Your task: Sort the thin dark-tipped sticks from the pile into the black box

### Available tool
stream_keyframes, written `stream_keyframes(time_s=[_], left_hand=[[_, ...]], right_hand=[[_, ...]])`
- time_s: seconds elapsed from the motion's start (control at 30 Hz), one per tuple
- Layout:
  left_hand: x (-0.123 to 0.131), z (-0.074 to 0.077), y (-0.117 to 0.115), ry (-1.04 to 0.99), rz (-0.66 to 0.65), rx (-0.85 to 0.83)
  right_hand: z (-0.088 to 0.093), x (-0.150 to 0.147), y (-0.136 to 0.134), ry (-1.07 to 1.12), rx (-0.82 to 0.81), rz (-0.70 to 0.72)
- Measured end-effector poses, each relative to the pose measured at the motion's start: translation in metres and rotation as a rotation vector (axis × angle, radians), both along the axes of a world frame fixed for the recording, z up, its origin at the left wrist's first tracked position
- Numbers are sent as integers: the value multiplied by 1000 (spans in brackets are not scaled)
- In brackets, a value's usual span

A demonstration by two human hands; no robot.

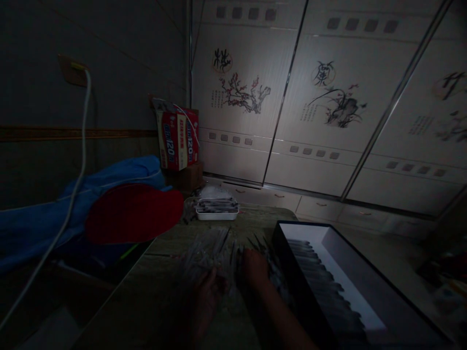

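In dim light, my left hand (209, 294) is low over the table, its thumb and fingers curled together beside a loose heap of thin, clear stick-like pieces (209, 248). What it pinches, if anything, blends into the heap. My right hand (254, 268) is closed in a fist just right of the heap, knuckles up; its grip is hidden. Dark slim sticks with pointed ends (260, 241) lie between that hand and a long dark-rimmed box (330, 226). Inside the box, a row of dark slender bundles (321, 277) runs along its left side.
A small white tray (218, 215) full of thin sticks stands at the table's (262, 214) far end. Left are a red round cushion-like thing (134, 214), blue cloth (120, 170) and a hanging white cable (78, 180). Behind are a red carton (178, 138) and sliding cabinet doors (248, 160).
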State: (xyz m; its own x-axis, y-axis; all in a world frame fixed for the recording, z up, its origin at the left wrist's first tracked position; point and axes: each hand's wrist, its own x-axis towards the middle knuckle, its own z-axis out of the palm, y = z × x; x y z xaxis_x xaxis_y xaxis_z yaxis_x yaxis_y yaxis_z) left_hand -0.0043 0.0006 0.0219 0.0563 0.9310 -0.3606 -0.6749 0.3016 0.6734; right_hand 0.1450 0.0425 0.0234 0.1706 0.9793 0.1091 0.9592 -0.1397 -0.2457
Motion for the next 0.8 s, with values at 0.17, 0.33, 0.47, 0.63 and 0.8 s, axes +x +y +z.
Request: stream_keyframes(time_s=[0.17,0.33,0.47,0.63,0.8], left_hand=[[-1,-2,-1,8,18,33],[-1,-8,-2,38,-22,112],[1,-7,-7,111,-97,155],[3,-11,-8,153,-154,192],[5,-12,-10,231,-181,212]], right_hand=[[3,5,-15,135,116,-2],[-6,-4,-68,375,411,24],[-12,-18,-100,819,544,65],[-12,-23,-108,996,466,42],[-15,-20,-106,1009,411,46]])
